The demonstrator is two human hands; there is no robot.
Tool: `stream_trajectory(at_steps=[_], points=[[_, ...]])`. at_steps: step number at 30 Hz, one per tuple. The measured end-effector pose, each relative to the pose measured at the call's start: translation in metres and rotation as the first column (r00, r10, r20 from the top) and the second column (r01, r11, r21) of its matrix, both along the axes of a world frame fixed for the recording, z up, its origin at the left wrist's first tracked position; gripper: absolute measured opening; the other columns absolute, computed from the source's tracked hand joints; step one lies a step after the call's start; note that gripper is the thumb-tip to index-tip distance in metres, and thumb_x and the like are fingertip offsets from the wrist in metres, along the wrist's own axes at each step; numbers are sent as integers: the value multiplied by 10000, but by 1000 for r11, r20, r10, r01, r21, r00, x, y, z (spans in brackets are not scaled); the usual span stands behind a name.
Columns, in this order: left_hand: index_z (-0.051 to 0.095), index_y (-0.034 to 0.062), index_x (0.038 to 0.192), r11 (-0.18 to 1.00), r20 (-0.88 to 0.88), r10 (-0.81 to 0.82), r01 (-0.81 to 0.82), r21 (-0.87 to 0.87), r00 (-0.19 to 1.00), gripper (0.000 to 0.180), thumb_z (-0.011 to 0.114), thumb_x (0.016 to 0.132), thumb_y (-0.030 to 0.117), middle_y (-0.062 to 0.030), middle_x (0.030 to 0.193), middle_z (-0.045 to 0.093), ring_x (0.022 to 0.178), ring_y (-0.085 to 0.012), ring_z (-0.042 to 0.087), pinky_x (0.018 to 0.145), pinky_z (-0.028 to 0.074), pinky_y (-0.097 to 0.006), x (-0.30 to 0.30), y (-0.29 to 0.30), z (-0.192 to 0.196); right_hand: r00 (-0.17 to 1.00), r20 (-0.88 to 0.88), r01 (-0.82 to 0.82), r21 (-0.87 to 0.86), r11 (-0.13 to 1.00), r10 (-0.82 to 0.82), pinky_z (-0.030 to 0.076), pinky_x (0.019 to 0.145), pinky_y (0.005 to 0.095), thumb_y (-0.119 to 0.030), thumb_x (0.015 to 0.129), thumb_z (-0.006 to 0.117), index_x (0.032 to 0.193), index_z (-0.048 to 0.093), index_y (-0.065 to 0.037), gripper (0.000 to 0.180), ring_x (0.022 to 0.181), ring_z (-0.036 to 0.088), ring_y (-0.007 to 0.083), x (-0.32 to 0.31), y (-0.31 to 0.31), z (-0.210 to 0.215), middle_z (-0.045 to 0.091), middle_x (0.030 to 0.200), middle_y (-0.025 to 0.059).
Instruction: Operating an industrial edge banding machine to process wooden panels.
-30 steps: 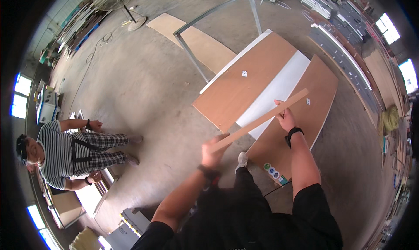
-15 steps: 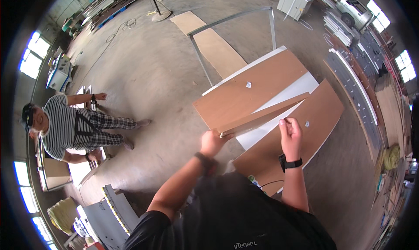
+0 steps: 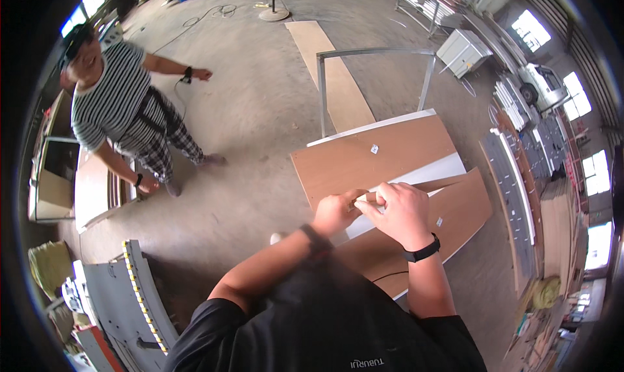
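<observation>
On the left, a person in a striped shirt (image 3: 117, 89) stands on the concrete floor (image 3: 240, 151), beyond a grey panel (image 3: 114, 300) edged with yellow pieces. Farther off, a long tan board (image 3: 338, 89) lies partly behind a metal frame (image 3: 377, 51). In the middle, the left hand (image 3: 337, 214) is curled around the near end of a thin brown strip (image 3: 442, 183), which points away to the right above a brown panel (image 3: 364, 167) and a white panel (image 3: 442, 168). The right hand (image 3: 403, 211) meets that end, thumb and fingers drawn together; whether they grip it cannot be told. Farther right stands a pale cabinet (image 3: 463, 52).
</observation>
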State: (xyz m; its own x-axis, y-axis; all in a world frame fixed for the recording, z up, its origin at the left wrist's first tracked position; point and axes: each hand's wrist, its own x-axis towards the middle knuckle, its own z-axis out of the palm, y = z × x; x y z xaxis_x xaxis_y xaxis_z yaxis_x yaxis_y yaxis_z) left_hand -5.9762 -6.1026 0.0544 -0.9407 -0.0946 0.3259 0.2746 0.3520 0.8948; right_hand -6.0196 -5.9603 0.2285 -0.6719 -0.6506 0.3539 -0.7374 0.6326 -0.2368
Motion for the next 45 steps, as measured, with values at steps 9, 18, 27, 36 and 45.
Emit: stream_trajectory(at_steps=[9,18,27,36,45], points=[[711,152,1028,985,-77,33,-45,-168,997,239,749,848,304,-92,809,708,716,-315,687,624,549,-419,14,-14,25,995,-97,12,415,910,31,500,550,421,-283,883,665,715,585,-67,284,594,650,288,14,-33,22,619,584,94],[704,143,1021,976,-45,33,-42,-212,998,220,739,833,252,-87,835,710,726,-316,683,629,542,-420,19,-23,27,982,105,-181,317,931,155,462,549,437,-219,928,608,706,546,-40,292,595,614,336,0,-31,23,590,610,138],[683,135,908,985,-55,54,-63,-162,997,145,744,807,219,-96,758,678,714,-321,678,620,542,-422,22,-29,47,903,395,-195,22,981,170,395,516,387,-151,933,634,684,496,-16,315,524,517,297,-13,-21,21,533,598,133],[714,169,1040,986,-54,23,-31,-164,998,217,725,826,203,-83,823,699,727,-317,679,633,541,-419,34,-42,31,750,649,-11,-177,984,125,412,502,301,-134,964,594,691,525,2,313,504,547,137,-1,-19,10,568,569,79],[714,201,1088,984,43,-15,23,-177,999,251,713,837,214,-94,915,726,814,-315,698,694,560,-405,57,-56,18,533,756,248,-569,784,380,403,526,233,-52,964,519,740,532,-18,227,543,497,90,7,0,-31,528,644,13]])
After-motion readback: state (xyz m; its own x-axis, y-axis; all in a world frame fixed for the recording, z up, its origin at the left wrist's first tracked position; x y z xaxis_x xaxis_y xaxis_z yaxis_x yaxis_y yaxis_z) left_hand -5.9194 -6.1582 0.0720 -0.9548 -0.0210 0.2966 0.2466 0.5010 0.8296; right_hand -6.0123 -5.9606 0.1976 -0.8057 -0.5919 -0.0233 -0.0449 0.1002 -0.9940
